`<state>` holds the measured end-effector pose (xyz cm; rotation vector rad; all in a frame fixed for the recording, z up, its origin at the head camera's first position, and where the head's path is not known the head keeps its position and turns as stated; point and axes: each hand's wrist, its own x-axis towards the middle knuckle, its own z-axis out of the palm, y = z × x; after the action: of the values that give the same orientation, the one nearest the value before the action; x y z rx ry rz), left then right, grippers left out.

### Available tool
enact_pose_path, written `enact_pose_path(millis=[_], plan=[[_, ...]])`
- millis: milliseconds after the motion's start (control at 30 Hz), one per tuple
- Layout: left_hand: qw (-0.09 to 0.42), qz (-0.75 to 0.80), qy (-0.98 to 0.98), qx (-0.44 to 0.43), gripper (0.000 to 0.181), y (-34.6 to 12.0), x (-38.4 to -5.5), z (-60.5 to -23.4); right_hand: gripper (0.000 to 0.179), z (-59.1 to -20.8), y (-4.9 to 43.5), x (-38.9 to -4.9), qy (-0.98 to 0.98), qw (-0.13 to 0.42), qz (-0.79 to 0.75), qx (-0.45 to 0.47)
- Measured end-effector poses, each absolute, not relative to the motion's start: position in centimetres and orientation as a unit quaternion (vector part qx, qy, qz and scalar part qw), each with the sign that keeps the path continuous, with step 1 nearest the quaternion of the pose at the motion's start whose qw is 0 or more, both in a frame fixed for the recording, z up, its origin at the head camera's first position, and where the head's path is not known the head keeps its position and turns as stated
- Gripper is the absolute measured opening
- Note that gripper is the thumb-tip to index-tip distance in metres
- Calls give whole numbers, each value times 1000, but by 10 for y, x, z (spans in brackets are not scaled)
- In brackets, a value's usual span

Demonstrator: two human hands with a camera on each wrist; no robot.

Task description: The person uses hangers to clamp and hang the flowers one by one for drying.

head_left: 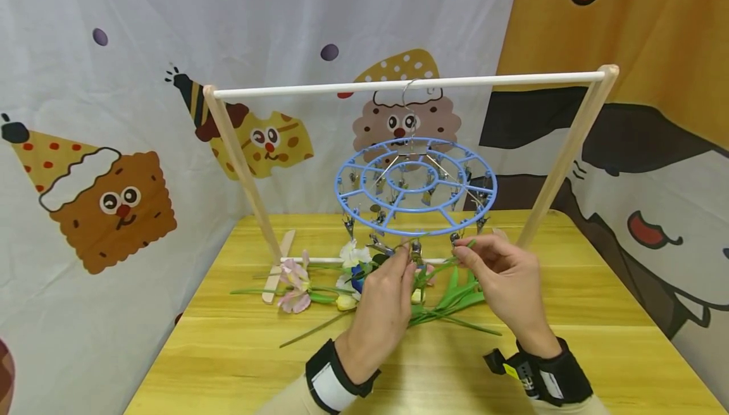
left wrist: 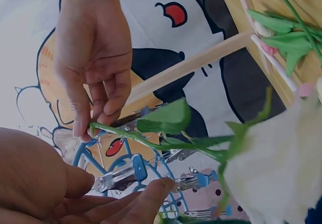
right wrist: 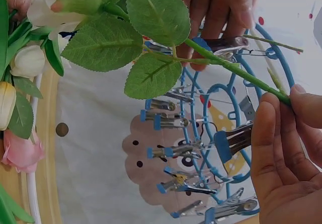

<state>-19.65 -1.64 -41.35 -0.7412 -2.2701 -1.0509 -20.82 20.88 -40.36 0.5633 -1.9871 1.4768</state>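
Note:
My left hand (head_left: 384, 301) is below the front of a round blue hanger (head_left: 416, 231), its thumb and fingers pinching a metal clip (left wrist: 123, 176) with blue tips. My right hand (head_left: 507, 276) pinches the bare end of a green stem (right wrist: 241, 73) between thumb and fingertips. That stem carries several toothed leaves (right wrist: 158, 15) and leads to a large white flower (left wrist: 276, 168) at its other end. In the right wrist view the stem passes close by the left fingers. More metal clips (right wrist: 173, 151) dangle from the hanger's rings.
The hanger hooks over the white bar (head_left: 285, 90) of a wooden-legged stand (head_left: 245, 174). Artificial flowers lie on the wooden table (head_left: 228, 364), among them a pink lily (head_left: 295, 285), a yellow bud (head_left: 345, 302) and green stems (head_left: 455, 304). A cartoon-printed cloth (head_left: 285, 23) hangs behind.

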Motion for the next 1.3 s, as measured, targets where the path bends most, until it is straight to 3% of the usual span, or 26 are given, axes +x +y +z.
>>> enact_pose_path(millis=[233, 533, 967, 1300], plan=[[232, -426, -834, -262, 29, -21, -199, -410, 22, -406, 201, -210, -748, 294, 552, 224], [253, -443, -825, -245, 26, -24, -202, -407, 25, -406, 197, -209, -755, 293, 541, 227], [183, -528, -801, -215, 23, -35, -205, -402, 25, -402, 194, -211, -752, 290, 545, 232], [182, -570, -781, -179, 23, -44, -210, -400, 21, -399, 191, -213, -743, 297, 555, 226]])
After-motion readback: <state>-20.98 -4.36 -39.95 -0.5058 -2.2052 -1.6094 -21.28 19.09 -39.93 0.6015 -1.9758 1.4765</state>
